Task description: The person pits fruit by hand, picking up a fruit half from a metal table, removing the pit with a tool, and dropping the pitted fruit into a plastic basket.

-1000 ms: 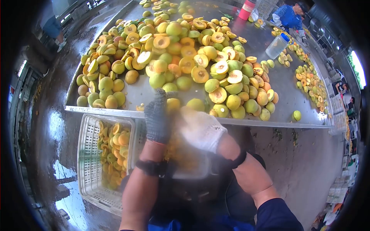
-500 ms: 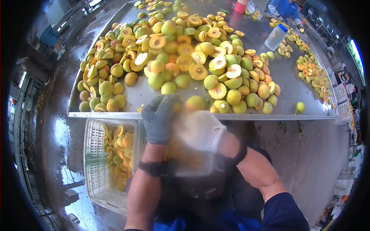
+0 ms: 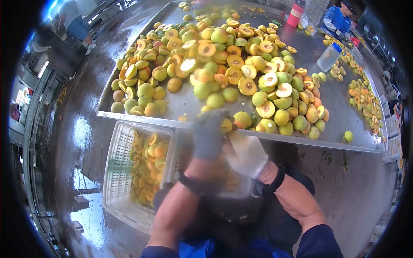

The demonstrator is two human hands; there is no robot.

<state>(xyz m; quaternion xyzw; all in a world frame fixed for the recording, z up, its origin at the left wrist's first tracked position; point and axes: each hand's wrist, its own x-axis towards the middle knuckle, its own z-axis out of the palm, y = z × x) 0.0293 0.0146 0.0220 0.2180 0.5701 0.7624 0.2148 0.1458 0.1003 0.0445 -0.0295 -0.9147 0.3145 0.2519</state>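
Observation:
My left hand (image 3: 208,134), in a grey glove, is closed around a yellow-green fruit (image 3: 226,125) just in front of the table's near edge. Close against it on the right is my right hand (image 3: 245,155), in a white glove, with its fingers bent toward the same fruit; blur hides what it grips. Beyond both hands, a large heap of whole and halved fruit (image 3: 215,64) covers much of the metal table (image 3: 180,109). One whole fruit (image 3: 242,120) lies at the edge beside the gloves.
A white crate (image 3: 115,172) of halved fruit stands below the table at left, with another container (image 3: 241,189) under my hands. A lidded bottle (image 3: 329,58) and a red container (image 3: 296,15) stand on the table. A person in blue (image 3: 337,21) is at the far right.
The view has shifted, so the table and crate appear further right and tilted. Both hands remain close together; the fruit between them now shows more clearly.

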